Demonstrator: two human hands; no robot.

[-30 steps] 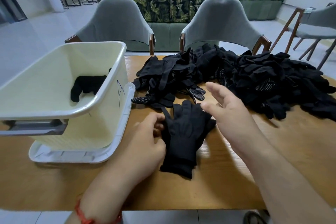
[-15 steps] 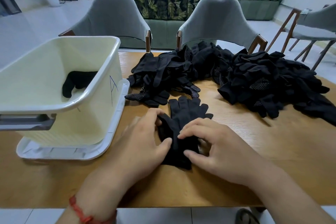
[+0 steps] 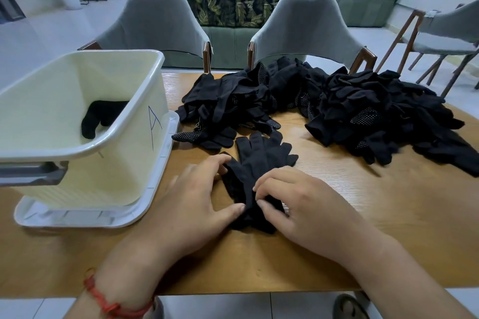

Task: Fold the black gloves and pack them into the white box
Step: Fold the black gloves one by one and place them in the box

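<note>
– What's right in front of me?
– Your pair of gloves (image 3: 261, 163): black, stacked flat, fingers pointing away from you, cuffs nearest you. Your left hand (image 3: 186, 204) and right hand (image 3: 311, 207) pinch the cuff half.
– And the rest?
– A smaller heap (image 3: 225, 106) lies just past those fingertips, and a bigger heap (image 3: 375, 116) lies to your right, some showing white-dotted palms. The white box (image 3: 145, 111), marked with a blue A, stands open on your left with one black glove (image 3: 101, 114) inside
</note>
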